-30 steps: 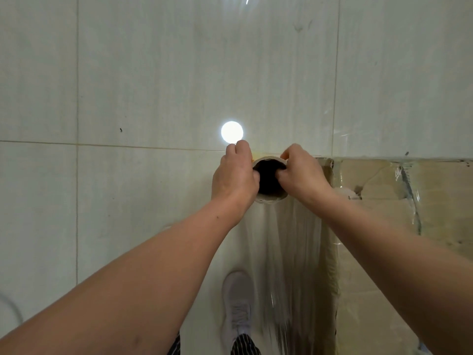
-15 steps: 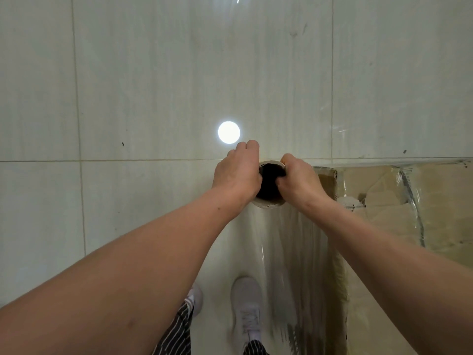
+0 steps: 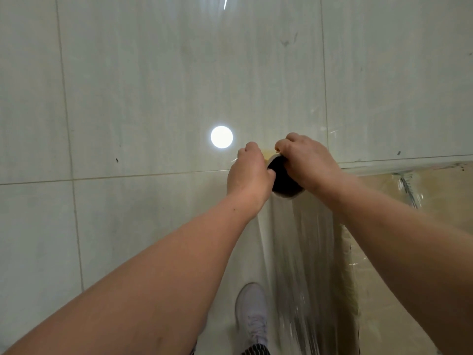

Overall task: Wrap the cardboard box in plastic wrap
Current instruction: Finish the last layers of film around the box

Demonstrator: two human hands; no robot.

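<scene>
Gripping the top rim of the upright plastic wrap roll [image 3: 282,181], the left hand [image 3: 249,175] and right hand [image 3: 309,165] were curled over opposite sides of its hollow core. Blurred film [image 3: 302,252] was stretched below the roll toward the cardboard box [image 3: 435,196], which was set on the tiled floor [image 3: 153,85] at the right, partly covered in wrap. A white shoe [image 3: 252,311] was seen beneath.

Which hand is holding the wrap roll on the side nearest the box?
The right hand: it grips the roll on the side toward the cardboard box, while the left hand grips the side toward bare floor tiles.
</scene>
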